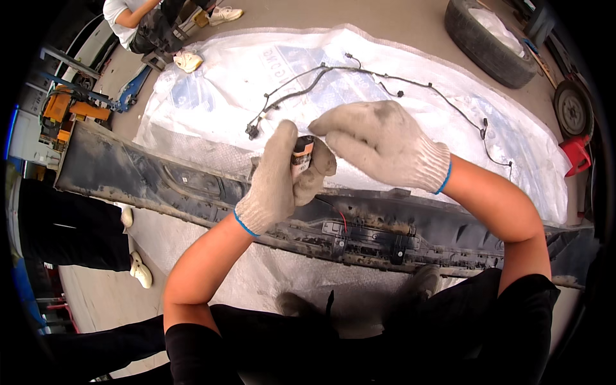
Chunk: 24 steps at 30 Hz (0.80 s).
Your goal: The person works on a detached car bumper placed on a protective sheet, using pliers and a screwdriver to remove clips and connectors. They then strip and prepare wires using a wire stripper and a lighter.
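Note:
In my gloved left hand (266,183) is a small black cylinder (301,154) with a pale and orange label, its top end facing up. The fingers and thumb wrap round it. Just to the right, my gloved right hand (388,144) has its fingertips drawn together close to the cylinder's top; whether anything is between them is hidden. Beyond both hands, a black wiring harness (324,67) with several connectors stretches across a white woven sheet (218,122). Beneath my forearms lies a long, dusty black vehicle panel (128,160), with a thin red wire (343,221) on it.
A tyre (475,54) lies at the far right, near a wheel (573,109) and a red container (577,156). One person (144,29) sits at the far left. Another person's dark-trousered legs (74,224) are on the left, below a blue metal tool (133,90).

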Each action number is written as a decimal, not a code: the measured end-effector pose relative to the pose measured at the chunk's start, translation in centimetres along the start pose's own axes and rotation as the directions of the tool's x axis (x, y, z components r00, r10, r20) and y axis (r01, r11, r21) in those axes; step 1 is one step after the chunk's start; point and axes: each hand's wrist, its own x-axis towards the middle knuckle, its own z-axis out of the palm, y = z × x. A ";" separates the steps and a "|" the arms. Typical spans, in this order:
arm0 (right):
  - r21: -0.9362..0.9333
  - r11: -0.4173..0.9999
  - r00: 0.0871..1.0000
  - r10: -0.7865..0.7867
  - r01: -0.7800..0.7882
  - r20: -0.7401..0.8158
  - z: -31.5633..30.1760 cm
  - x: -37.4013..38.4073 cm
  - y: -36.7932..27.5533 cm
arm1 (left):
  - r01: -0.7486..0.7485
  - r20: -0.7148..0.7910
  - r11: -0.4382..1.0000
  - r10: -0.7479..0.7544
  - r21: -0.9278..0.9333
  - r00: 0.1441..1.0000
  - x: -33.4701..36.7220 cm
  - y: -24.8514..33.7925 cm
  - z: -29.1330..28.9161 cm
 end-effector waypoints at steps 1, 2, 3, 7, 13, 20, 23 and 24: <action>0.017 0.997 0.997 0.075 -0.075 -0.022 -0.3 0.1 0.2 | -0.013 0.045 1.000 0.012 0.022 0.999 0.2 0.0 -0.3; 0.051 0.986 0.987 0.160 -0.159 -0.008 -0.8 0.3 0.1 | -0.043 0.033 0.999 0.042 0.026 0.999 0.5 0.0 -0.6; 0.085 0.966 0.970 0.243 -0.242 0.008 -1.3 0.5 0.0 | -0.074 0.021 0.997 0.073 0.031 0.997 0.8 0.0 -0.9; 0.053 0.968 0.969 0.246 -0.246 0.007 -2.8 1.1 0.6 | -0.187 -0.058 0.981 0.190 0.059 0.980 3.1 1.8 -0.6; -0.106 0.983 0.989 0.145 -0.147 -0.025 -4.4 1.8 -0.9 | -0.404 0.009 0.914 0.405 -0.017 0.914 4.3 3.6 -0.4; -0.190 0.975 0.993 0.108 -0.115 -0.044 -4.0 1.7 -0.6 | -0.351 0.000 0.932 0.353 -0.090 0.936 3.4 3.4 -0.5; -0.203 0.973 0.994 0.101 -0.107 -0.037 -3.5 2.0 -0.7 | -0.341 0.038 0.936 0.345 -0.089 0.938 3.1 3.3 -0.5; -0.211 0.971 0.994 0.104 -0.108 -0.029 -3.4 2.0 -1.0 | -0.330 0.069 0.937 0.339 -0.119 0.938 3.1 3.3 -0.7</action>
